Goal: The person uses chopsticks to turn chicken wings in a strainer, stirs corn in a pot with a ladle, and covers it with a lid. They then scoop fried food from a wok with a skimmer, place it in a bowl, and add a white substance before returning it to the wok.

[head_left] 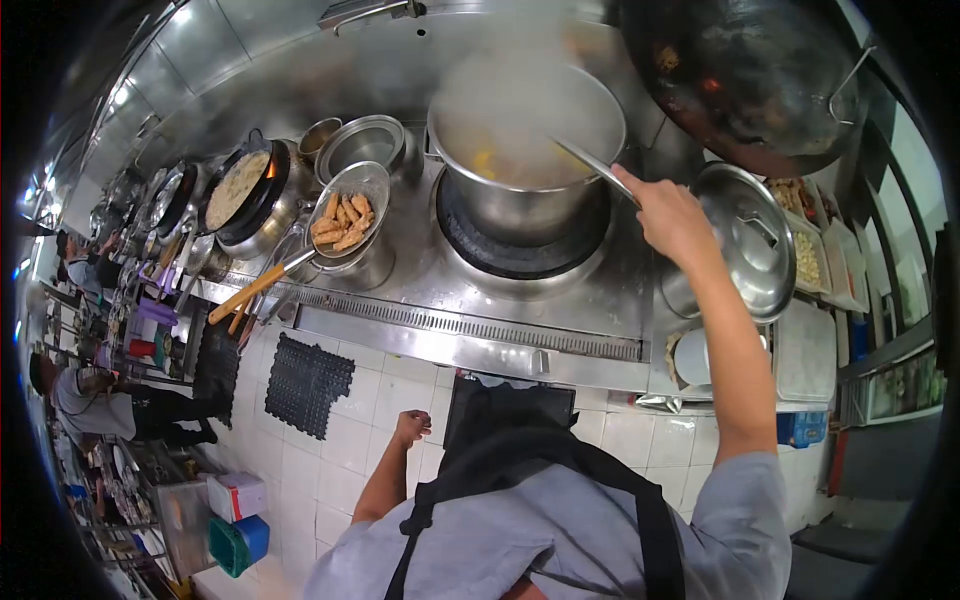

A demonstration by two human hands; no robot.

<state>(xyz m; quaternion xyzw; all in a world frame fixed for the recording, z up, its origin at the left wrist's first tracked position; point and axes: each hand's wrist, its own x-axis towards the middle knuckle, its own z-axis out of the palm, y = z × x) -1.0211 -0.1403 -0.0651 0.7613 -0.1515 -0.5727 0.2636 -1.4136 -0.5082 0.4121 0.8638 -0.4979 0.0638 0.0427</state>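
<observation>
Head: right fingers (pixel 622 176) pinch handle (pixel 583 155) beside pot rim (pixel 520 188); left fingers (pixel 424 415) half-open, clear.

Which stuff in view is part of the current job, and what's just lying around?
In use:
- right hand
- steel-handled utensil, far end lost in steam
- steaming stockpot

Apparently just lying about:
- wooden-handled strainer with fried pieces
- steel lid
- black floor mat
</observation>
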